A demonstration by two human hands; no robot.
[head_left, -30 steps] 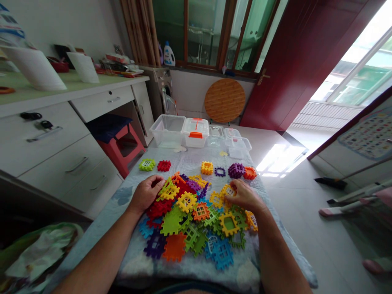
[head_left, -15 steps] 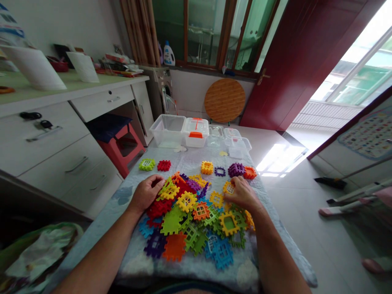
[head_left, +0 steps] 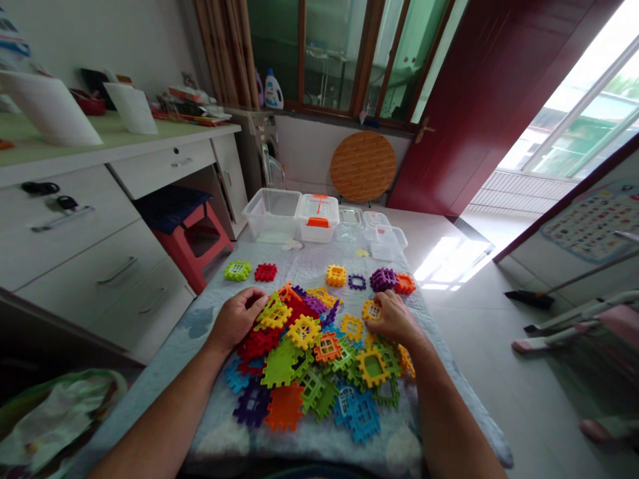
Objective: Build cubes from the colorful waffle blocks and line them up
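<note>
A heap of coloured interlocking plastic tiles (head_left: 314, 362) lies on a pale blue cloth (head_left: 304, 432) in front of me. My left hand (head_left: 237, 318) rests curled at the heap's left edge, fingertips touching a yellow-green tile (head_left: 274, 313). My right hand (head_left: 395, 319) is closed on a small yellow tile (head_left: 371, 309) at the heap's upper right. Beyond the heap lie single tiles in a row: green (head_left: 237, 270), red (head_left: 265, 271), yellow (head_left: 336, 275), a purple frame (head_left: 357, 281), a purple cluster (head_left: 383, 279) and orange (head_left: 405, 284).
Clear plastic boxes (head_left: 272, 214) and one with an orange latch (head_left: 318, 217) stand at the cloth's far end. A white drawer unit (head_left: 94, 246) and a red stool (head_left: 192, 233) are to the left. Tiled floor lies to the right.
My right hand has slid a little up and left, lifting the small yellow tile off the heap. The left hand stays put. The view has shifted slightly.
</note>
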